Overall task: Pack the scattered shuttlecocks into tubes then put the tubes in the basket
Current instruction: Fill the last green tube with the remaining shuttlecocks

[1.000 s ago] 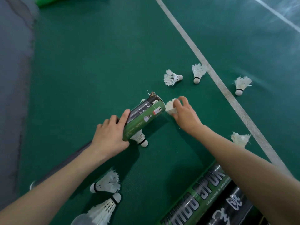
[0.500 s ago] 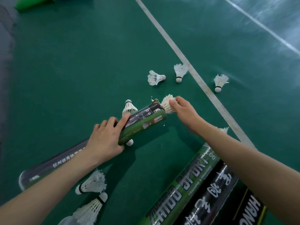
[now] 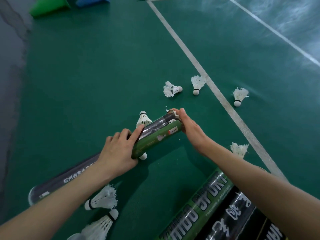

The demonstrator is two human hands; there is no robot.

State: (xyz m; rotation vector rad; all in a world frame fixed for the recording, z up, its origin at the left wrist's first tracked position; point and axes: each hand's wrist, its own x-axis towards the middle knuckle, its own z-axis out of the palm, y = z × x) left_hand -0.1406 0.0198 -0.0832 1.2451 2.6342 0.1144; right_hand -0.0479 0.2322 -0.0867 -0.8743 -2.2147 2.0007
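My left hand [image 3: 119, 149] grips the near end of a short green-and-black tube [image 3: 156, 135] held just above the green floor. My right hand [image 3: 188, 126] presses flat against the tube's far mouth, where feather tips [image 3: 171, 112] of a shuttlecock stick out. White shuttlecocks lie scattered: one [image 3: 143, 118] behind the tube, three farther off [image 3: 171, 89] [image 3: 197, 84] [image 3: 239, 96], one [image 3: 239, 149] beside my right forearm, two near my left forearm [image 3: 102, 199] [image 3: 98, 228]. A cork tip [image 3: 143, 155] shows under the tube.
Long tubes lie on the floor: a dark one [image 3: 57, 184] under my left arm, and green and black ones [image 3: 204, 205] at the bottom right. A white court line [image 3: 216, 89] runs diagonally. A green cone [image 3: 50, 6] and a blue cone [image 3: 92, 0] sit far off.
My right hand has pushed the shuttlecock from outside the tube's mouth into it and now covers the opening. The camera has tilted up, which brings the cones into view.
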